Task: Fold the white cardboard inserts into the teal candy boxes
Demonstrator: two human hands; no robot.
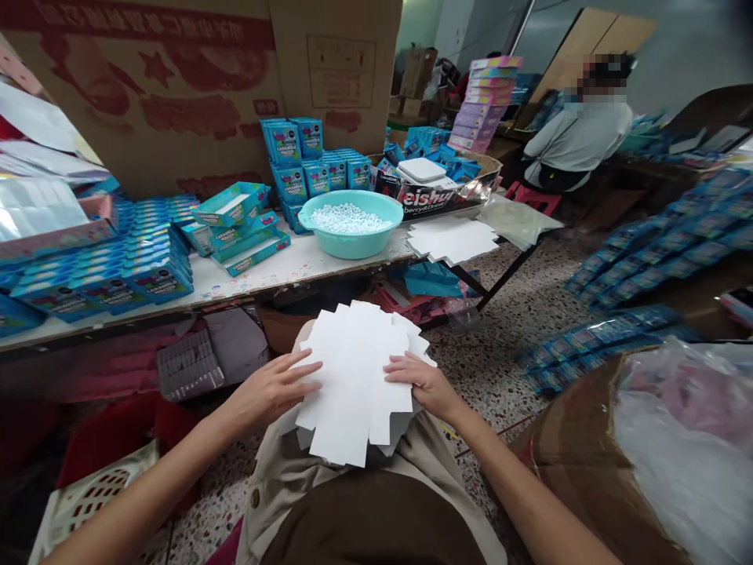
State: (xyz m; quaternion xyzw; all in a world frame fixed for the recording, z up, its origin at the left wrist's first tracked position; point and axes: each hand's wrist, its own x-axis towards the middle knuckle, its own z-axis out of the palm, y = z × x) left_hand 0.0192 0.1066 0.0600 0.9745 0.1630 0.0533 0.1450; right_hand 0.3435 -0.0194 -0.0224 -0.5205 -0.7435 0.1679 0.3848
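Note:
A stack of white die-cut card blanks (353, 384) rests on my lap, its tabbed edges fanning out slightly. My left hand (274, 388) grips the stack's left side, with the fingers lying across the top sheet. My right hand (420, 384) holds the right side in the same way. A second stack of white blanks (452, 239) lies on the table edge ahead, beyond reach of both hands. Part of my lap is hidden beneath the card.
The white table (282, 271) ahead holds teal boxes (158, 271), a turquoise basin of white balls (347, 224) and a white scale (420, 170). A seated person (580, 129) works at the back right. Blue packs (664, 243) lie to the right, beside a plastic-covered carton (676, 439).

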